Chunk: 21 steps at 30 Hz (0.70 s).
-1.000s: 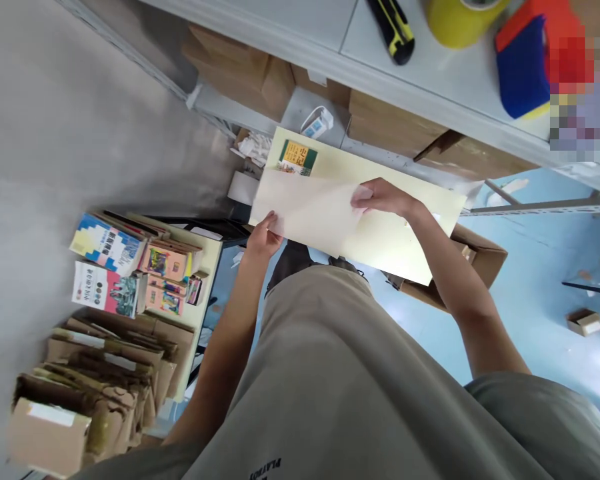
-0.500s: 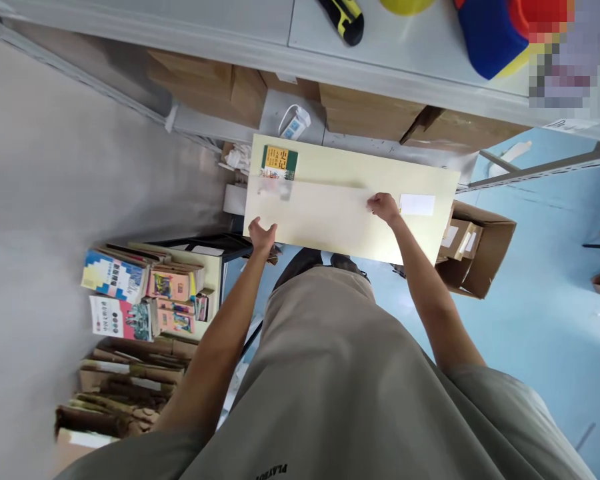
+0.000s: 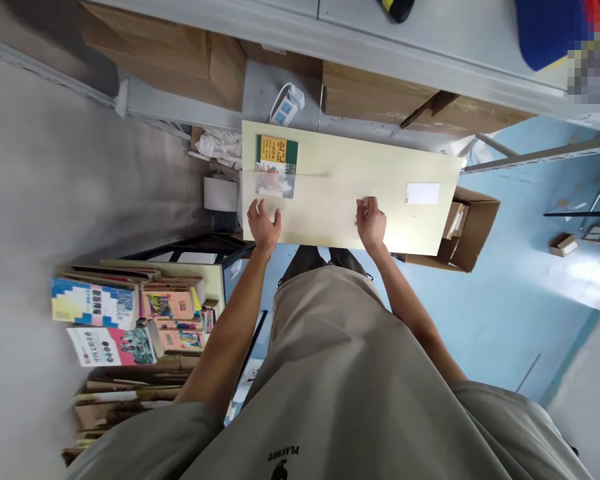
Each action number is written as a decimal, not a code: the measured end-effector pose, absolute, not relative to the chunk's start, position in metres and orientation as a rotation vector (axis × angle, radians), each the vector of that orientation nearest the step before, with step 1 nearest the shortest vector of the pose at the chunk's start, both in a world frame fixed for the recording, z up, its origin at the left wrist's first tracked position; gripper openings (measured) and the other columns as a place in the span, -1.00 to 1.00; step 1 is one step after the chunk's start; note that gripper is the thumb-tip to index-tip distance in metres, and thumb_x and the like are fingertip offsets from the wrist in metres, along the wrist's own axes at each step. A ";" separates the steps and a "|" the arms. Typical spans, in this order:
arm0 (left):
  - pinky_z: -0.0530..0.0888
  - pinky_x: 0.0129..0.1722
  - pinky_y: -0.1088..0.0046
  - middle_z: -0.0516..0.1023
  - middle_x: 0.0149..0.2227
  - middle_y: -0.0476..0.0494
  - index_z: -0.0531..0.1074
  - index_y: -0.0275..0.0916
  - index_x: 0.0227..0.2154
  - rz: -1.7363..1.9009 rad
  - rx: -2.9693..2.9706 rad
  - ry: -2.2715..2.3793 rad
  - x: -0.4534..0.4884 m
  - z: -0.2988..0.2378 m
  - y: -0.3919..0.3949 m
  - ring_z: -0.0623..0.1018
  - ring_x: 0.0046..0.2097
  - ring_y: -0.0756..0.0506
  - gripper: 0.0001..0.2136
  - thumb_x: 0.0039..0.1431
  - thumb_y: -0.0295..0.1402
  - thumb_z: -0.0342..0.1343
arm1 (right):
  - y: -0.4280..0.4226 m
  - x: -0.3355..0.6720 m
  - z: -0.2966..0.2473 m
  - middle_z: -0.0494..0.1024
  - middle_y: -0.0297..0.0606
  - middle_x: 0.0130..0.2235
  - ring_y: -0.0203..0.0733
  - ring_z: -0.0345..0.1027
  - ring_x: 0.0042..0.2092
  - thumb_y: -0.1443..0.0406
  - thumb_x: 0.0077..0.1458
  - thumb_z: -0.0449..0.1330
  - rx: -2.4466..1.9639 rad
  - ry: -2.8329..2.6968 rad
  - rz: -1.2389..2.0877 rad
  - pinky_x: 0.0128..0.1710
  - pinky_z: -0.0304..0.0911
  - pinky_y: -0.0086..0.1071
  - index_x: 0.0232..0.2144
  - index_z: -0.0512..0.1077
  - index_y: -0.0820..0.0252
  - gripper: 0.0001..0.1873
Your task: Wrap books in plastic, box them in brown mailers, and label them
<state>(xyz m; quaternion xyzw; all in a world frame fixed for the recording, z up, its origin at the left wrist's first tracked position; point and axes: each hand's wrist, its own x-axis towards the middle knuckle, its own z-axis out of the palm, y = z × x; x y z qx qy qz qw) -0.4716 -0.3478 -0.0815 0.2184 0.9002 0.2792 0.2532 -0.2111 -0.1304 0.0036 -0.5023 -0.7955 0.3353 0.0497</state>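
A pale yellow tabletop (image 3: pixel 350 148) lies in front of me. At its left a green and yellow book (image 3: pixel 275 152) lies flat, its lower part covered by a clear, milky plastic sheet (image 3: pixel 317 203) that runs right across the board. My right hand (image 3: pixel 371 223) is closed on the sheet's right end, fingertips pinched together. Just below the book, my left hand (image 3: pixel 264 225) rests over the sheet's left part with fingers apart; whether it presses on the film is not clear. A white card (image 3: pixel 423 193) lies to the right.
Behind the board, a shelf holds cardboard boxes (image 3: pixel 380 97) and a white power strip (image 3: pixel 286 107). An open carton (image 3: pixel 475 230) stands to the right. Stacked books (image 3: pixel 97 303) are at the left. A knife handle (image 3: pixel 399 8) sits on the upper shelf.
My right hand has moved left and nearer my body, keeping the sheet's end. The sheet now lies lower across the book. My left hand stays open at the left; the view has shifted.
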 end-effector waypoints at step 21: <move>-0.08 0.75 -0.37 -0.13 0.81 -0.52 0.17 -0.31 0.74 0.384 1.111 2.051 -0.476 -0.072 -0.311 -0.16 0.82 -0.58 -0.06 0.48 0.06 0.26 | -0.062 -0.127 -0.025 0.71 0.12 0.12 0.07 0.61 0.04 0.23 0.50 0.28 -2.334 -2.158 0.619 -0.02 0.47 -0.14 0.12 0.50 0.16 -0.77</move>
